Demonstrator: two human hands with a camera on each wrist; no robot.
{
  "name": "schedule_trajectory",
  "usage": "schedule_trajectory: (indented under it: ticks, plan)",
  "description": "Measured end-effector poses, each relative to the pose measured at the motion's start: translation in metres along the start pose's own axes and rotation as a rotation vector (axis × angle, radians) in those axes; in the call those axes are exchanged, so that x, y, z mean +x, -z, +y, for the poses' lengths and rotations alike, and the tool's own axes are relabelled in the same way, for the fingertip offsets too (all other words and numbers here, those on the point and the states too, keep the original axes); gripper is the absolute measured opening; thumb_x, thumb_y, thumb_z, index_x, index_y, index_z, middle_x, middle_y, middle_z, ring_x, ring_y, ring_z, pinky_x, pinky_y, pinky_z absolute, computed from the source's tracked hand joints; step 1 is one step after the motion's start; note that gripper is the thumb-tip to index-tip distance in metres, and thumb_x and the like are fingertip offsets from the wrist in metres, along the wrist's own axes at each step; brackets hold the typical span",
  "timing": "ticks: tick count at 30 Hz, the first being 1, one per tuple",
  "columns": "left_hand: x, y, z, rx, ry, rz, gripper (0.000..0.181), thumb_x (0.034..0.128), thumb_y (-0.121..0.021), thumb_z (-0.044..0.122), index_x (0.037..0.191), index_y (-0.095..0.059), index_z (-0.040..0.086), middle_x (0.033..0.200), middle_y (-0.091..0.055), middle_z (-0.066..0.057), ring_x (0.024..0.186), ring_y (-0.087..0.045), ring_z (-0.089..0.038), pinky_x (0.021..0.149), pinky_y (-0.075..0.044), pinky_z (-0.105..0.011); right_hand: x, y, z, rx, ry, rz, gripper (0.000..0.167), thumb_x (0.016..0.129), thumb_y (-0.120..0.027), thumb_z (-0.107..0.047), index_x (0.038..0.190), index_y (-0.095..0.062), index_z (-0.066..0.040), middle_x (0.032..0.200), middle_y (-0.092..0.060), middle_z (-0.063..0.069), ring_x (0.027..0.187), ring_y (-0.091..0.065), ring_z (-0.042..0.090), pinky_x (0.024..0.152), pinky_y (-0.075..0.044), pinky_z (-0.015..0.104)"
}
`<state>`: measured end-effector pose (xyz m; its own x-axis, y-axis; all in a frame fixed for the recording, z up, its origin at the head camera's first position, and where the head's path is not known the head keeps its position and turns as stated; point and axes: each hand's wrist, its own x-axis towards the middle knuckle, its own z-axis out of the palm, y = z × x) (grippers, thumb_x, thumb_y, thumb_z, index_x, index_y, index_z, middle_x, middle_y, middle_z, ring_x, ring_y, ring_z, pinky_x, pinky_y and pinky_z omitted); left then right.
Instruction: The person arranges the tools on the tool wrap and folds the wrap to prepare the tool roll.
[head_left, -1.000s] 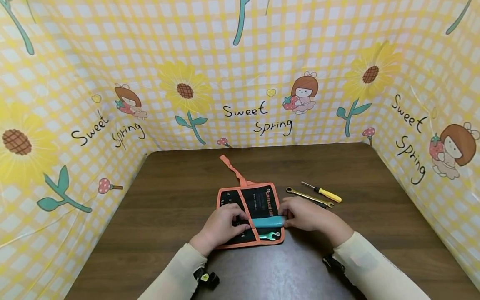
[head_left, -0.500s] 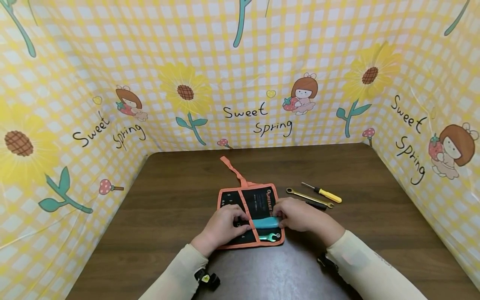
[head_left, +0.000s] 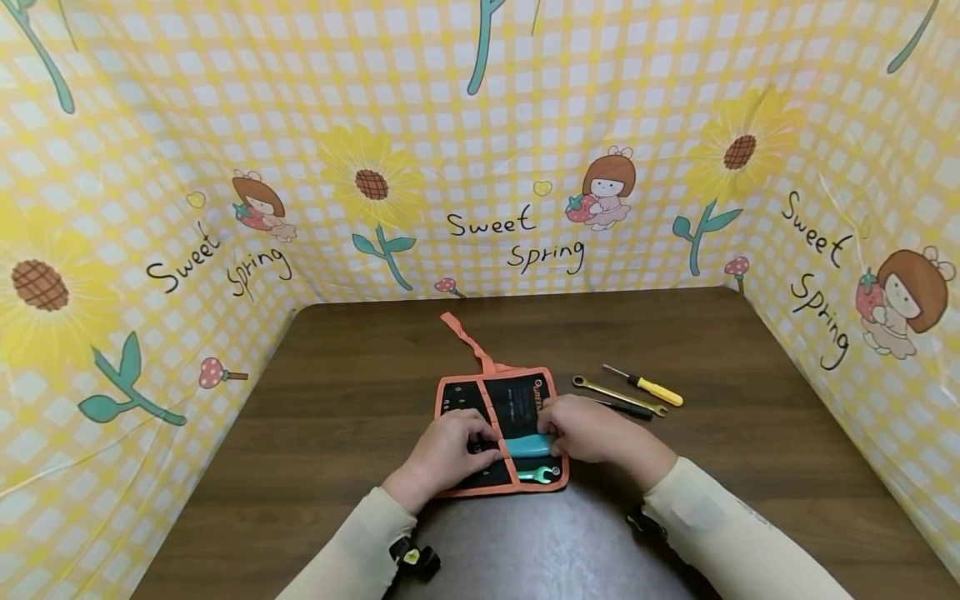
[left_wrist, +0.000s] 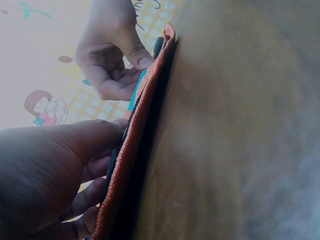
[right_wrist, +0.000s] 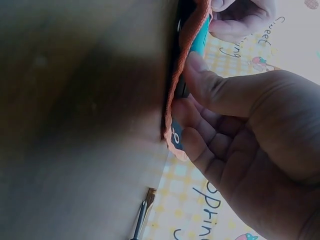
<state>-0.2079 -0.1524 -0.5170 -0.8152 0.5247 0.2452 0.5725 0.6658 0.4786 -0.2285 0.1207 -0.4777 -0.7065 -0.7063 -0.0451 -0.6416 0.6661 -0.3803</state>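
Note:
A black tool pouch with orange trim (head_left: 517, 400) lies unfolded on the table. A teal-handled tool (head_left: 529, 447) sits partly in one of its pockets, and a green wrench (head_left: 537, 475) lies in the pocket nearest the person. The right hand (head_left: 592, 429) pinches the teal handle's right end between thumb and fingers; the right wrist view shows its thumb on the teal handle (right_wrist: 200, 39). At the pocket's edge, the left hand (head_left: 444, 454) pinches the orange band and covers part of the left pockets. What the teal handle belongs to is hidden inside the pocket.
To the right of the pouch lie a yellow-handled screwdriver (head_left: 660, 390), a gold wrench (head_left: 615, 393) and a black-handled tool (head_left: 634, 410). An orange strap (head_left: 465, 335) extends from the pouch's far edge. Patterned cloth (head_left: 420, 250) stands around the table's back and sides.
The right hand has moved left along with the teal handle, which has slid deeper into the pocket. The left hand has stayed almost still at the band.

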Motion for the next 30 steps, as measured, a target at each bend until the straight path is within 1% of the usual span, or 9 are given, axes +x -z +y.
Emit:
schedule_trajectory:
  ticks: [11, 15, 20, 30]
  plan:
    - [0.0, 0.0, 0.0, 0.013, -0.016, 0.009, 0.015, 0.0872, -0.088, 0.029, 0.098, -0.081, 0.023, 0.092, -0.067, 0.013, 0.08, -0.057, -0.005, 0.073, -0.051, -0.027, 0.008, -0.004, -0.007, -0.01, -0.038, -0.024, 0.02, 0.084, -0.089, -0.007, 0.09, -0.072, -0.016, 0.085, -0.056, -0.005, 0.075, -0.053, 0.013, 0.07, -0.047, 0.031]
    - [0.0, 0.0, 0.001, 0.003, -0.023, 0.015, 0.015, 0.0865, -0.089, 0.028, 0.098, -0.081, 0.023, 0.092, -0.068, 0.013, 0.08, -0.057, -0.006, 0.073, -0.052, -0.027, 0.009, -0.005, -0.01, -0.005, -0.025, -0.025, 0.02, 0.083, -0.089, -0.006, 0.089, -0.072, -0.015, 0.085, -0.055, -0.004, 0.074, -0.052, 0.014, 0.069, -0.047, 0.031]
    - [-0.001, 0.0, 0.002, 0.001, -0.013, 0.017, 0.015, 0.0863, -0.09, 0.028, 0.097, -0.08, 0.022, 0.092, -0.068, 0.012, 0.08, -0.057, -0.006, 0.073, -0.052, -0.028, 0.012, -0.004, -0.012, -0.004, -0.001, -0.025, 0.02, 0.083, -0.088, -0.005, 0.089, -0.072, -0.014, 0.085, -0.055, -0.003, 0.073, -0.051, 0.013, 0.068, -0.047, 0.03]
    - [0.0, 0.0, 0.001, 0.003, -0.014, 0.019, 0.015, 0.0864, -0.089, 0.028, 0.096, -0.08, 0.023, 0.092, -0.068, 0.011, 0.08, -0.057, -0.007, 0.073, -0.051, -0.028, 0.015, -0.007, -0.014, 0.006, 0.003, -0.032, 0.02, 0.083, -0.088, -0.003, 0.09, -0.072, -0.013, 0.085, -0.054, -0.006, 0.073, -0.052, 0.011, 0.069, -0.048, 0.028]
